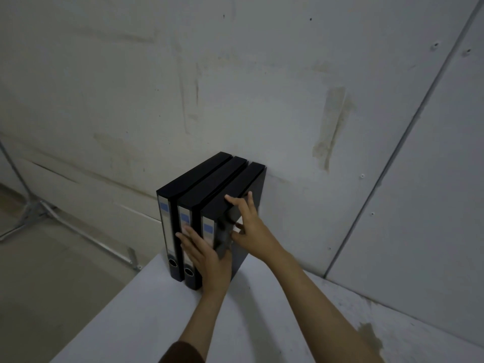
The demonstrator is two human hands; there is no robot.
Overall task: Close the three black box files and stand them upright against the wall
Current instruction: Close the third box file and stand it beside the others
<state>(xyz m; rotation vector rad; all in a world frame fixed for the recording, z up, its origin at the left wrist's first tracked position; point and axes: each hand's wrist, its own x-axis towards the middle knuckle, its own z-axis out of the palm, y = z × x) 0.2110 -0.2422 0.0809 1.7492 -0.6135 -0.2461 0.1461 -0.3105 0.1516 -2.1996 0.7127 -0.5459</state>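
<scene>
Three black box files stand upright side by side on a white table (157, 310), their far ends against the grey wall (262, 87). The left file (193, 176) and the middle file (217, 183) are closed, spines with grey labels facing me. The right file (235, 189) stands touching the middle one. My left hand (204, 255) lies flat with fingers spread against the spines of the middle and right files. My right hand (248, 226) presses the right file's outer side, thumb over its top edge.
The table's left edge drops to a concrete floor (52, 271), where a metal stand's legs (34, 210) rest. A wall corner (392, 153) runs down to the right of the files. A dark stain (369, 334) marks the table at right.
</scene>
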